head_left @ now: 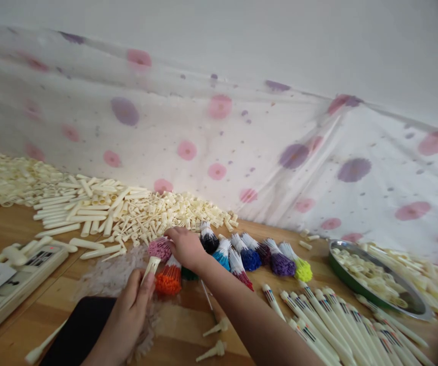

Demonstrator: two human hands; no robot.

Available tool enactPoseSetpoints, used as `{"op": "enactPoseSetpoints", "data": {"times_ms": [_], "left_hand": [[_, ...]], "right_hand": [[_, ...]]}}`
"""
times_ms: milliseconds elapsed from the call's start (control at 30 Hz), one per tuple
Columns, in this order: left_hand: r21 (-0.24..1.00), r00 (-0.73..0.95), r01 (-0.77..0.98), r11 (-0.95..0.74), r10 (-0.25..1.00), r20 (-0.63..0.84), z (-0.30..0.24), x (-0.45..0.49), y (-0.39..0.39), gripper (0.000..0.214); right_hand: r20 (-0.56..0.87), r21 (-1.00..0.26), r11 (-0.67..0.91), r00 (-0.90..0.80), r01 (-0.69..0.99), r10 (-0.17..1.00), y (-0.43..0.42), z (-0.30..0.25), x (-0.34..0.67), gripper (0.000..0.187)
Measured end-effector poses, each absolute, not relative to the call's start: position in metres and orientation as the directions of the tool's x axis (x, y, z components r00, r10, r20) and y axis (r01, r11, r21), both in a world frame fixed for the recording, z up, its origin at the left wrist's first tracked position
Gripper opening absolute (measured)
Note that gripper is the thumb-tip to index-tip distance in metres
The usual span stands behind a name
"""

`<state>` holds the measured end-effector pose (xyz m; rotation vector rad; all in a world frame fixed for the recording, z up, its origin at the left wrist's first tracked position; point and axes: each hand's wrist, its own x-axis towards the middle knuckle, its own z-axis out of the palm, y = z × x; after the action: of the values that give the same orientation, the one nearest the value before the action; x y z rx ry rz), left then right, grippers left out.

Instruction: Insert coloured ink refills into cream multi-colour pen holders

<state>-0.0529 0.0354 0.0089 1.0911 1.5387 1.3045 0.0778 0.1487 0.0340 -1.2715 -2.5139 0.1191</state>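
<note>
My left hand point(129, 315) is closed around a cream plastic pen part point(149, 267), held upright near the table's front. My right hand point(184, 247) reaches forward and rests with curled fingers on the pink bundle of thin refills point(159, 248). An orange refill bundle point(168, 280) lies just below it. Black point(208, 241), blue point(248, 255), purple point(280, 261) and yellow-green point(301, 267) bundles fan out to the right of that hand.
Heaps of cream plastic pen parts point(127, 211) cover the back of the wooden table. A green-rimmed metal dish point(371, 284) with more parts sits at right, beside several assembled white pens point(325, 320). A white power strip point(9, 277) lies at left, a black phone point(82, 330) at front.
</note>
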Motion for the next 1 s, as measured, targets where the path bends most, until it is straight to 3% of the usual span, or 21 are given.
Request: {"op": "enactPoseSetpoints", "data": {"times_ms": [200,467,1000], "left_hand": [[0.989,-0.176,0.051,0.14,0.976,-0.129,0.004,-0.057,0.038,0.043],[0.988,-0.222,0.013,0.152,0.964,-0.145,0.011,-0.052,0.04,0.049],[0.982,-0.207,0.103,0.158,0.969,-0.134,0.002,-0.053,0.04,0.044]], "right_hand": [[0.158,-0.042,0.714,-0.701,0.698,0.695,0.159,0.026,0.068,0.023],[0.113,0.067,0.739,-0.741,0.67,0.662,0.156,0.028,0.071,0.022],[0.221,0.026,0.614,-0.604,0.789,0.766,0.154,0.014,0.076,0.025]]}}
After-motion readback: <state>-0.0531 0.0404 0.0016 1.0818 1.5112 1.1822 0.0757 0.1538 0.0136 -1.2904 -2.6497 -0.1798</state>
